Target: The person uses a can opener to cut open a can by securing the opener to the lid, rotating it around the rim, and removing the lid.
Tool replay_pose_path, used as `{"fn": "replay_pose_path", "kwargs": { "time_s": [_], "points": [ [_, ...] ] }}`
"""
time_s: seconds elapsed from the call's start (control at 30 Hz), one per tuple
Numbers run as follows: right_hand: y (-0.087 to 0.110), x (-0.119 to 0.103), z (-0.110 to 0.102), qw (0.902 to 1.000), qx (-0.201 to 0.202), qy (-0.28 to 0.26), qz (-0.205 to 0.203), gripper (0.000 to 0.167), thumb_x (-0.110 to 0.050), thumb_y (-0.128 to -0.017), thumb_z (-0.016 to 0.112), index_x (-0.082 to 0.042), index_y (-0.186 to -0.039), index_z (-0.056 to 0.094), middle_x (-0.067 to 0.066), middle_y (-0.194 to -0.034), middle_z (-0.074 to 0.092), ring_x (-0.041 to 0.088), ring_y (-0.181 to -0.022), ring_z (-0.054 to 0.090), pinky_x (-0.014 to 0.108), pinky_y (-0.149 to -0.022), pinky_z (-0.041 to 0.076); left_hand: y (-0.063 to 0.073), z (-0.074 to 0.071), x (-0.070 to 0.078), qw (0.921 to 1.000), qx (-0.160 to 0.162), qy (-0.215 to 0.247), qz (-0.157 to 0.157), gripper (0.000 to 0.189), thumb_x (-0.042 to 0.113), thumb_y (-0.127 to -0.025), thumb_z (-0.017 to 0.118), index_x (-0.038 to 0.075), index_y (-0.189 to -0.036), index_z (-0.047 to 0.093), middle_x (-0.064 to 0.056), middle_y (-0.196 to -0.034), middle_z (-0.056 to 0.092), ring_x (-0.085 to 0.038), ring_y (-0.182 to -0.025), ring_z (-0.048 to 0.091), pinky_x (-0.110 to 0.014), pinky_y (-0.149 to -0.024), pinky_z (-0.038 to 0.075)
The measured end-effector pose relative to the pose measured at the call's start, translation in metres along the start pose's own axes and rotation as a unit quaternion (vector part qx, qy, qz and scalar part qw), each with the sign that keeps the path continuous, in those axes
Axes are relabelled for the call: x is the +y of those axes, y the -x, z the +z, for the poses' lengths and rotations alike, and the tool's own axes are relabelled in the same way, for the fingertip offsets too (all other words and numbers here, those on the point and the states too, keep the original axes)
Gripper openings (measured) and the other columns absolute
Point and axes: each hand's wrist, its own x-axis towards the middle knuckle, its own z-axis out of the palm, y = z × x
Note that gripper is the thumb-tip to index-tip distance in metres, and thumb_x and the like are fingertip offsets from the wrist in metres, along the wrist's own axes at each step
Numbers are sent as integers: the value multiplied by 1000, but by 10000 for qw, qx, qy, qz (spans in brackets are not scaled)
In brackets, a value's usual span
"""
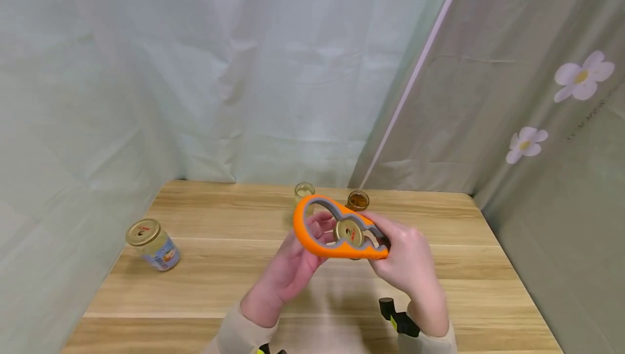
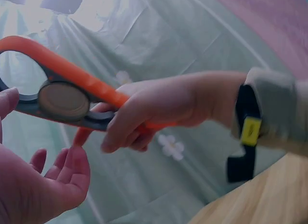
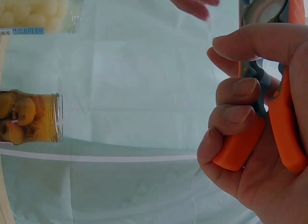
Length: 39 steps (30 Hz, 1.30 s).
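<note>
My right hand (image 1: pixel 409 256) grips the handles of an orange and grey jar opener (image 1: pixel 304 236), fingers wrapped round them in the right wrist view. A gold lid (image 1: pixel 349 232) is caught between the opener's scalloped grey edges, its paler underside (image 2: pixel 64 102) showing in the left wrist view. Close behind the opener's looped end is my left hand (image 1: pixel 292 268), palm up with loosely bent fingers and nothing in its grasp. The left thumb (image 2: pixel 8 101) overlaps the loop in the left wrist view.
Two lidless glass jars stand at the table's back: one with pale round contents (image 3: pixel 36 14), one with orange-brown pieces (image 3: pixel 24 119). A gold-lidded jar (image 1: pixel 163 253) with a blue label stands at the left of the wooden table (image 1: pixel 205 289). Curtains (image 1: pixel 293 72) hang behind.
</note>
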Motion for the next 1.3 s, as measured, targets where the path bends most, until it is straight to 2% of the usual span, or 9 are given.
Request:
{"fn": "replay_pose_path", "kwargs": {
  "time_s": [0.17,0.23,0.43,0.53,0.67,0.8,0.93,1.13,1.3],
  "points": [
    [0,1,0,10000,31,2,-1,54,-7,-76,83,-24,-127,76,-13,-69,53,2,-56,44,26,-51,39,3,4,-5,9983,-110,420,-393,30,28,-114,45,15,-139,56,-1,-134,65,-16,-116,64,-38,-109,50],
    [0,1,0,10000,54,6,-16,55,-7,-76,83,-25,-127,76,-15,-69,52,2,-56,44,26,-51,39,4,5,-5,9977,-104,528,-403,32,25,-114,42,15,-142,54,-1,-137,65,-16,-118,64,-39,-110,49],
    [0,2,-1,9999,78,-20,-126,53,-9,-79,84,-26,-128,76,-13,-71,55,2,-57,45,25,-52,40,9,4,-2,9961,-11,806,-346,42,31,-116,38,15,-154,48,-4,-150,56,-20,-132,58,-42,-113,46],
    [1,1,-1,9998,43,-27,-209,50,-10,-80,85,-25,-127,76,-12,-71,57,1,-58,45,26,-52,41,9,6,-2,9955,76,817,-476,40,34,-115,45,16,-151,50,-3,-147,59,-20,-132,59,-42,-112,47],
    [1,1,0,9996,19,22,-283,49,-8,-79,84,-24,-126,77,-16,-71,53,1,-58,44,26,-53,40,8,10,-4,9958,117,624,-661,34,39,-111,59,19,-138,60,-2,-133,67,-19,-121,65,-42,-111,49],
    [1,1,0,9996,48,47,-268,49,-9,-78,85,-23,-125,77,-16,-71,53,1,-58,44,26,-53,40,7,12,-5,9963,60,556,-653,27,40,-108,65,22,-128,71,1,-124,71,-18,-116,68,-43,-111,49],
    [0,0,-1,9996,68,59,-273,50,-10,-78,86,-23,-125,77,-13,-72,57,2,-59,45,27,-54,41,5,14,-6,9957,-14,636,-673,27,41,-105,69,21,-123,74,2,-122,71,-16,-115,69,-40,-113,48],
    [-1,0,-1,9993,8,92,-363,45,-11,-83,83,-26,-125,77,-16,-74,58,2,-60,46,27,-55,42,5,15,-9,9927,-173,848,-842,41,41,-103,73,15,-134,66,-3,-133,69,-19,-122,69,-38,-114,47],
    [0,0,-1,9993,-48,172,-316,44,-15,-85,84,-27,-126,76,-18,-74,57,3,-62,47,28,-55,42,7,15,-11,9902,-336,1007,-912,41,40,-105,70,15,-137,65,-3,-135,70,-22,-124,68,-39,-113,49]
  ]
}}
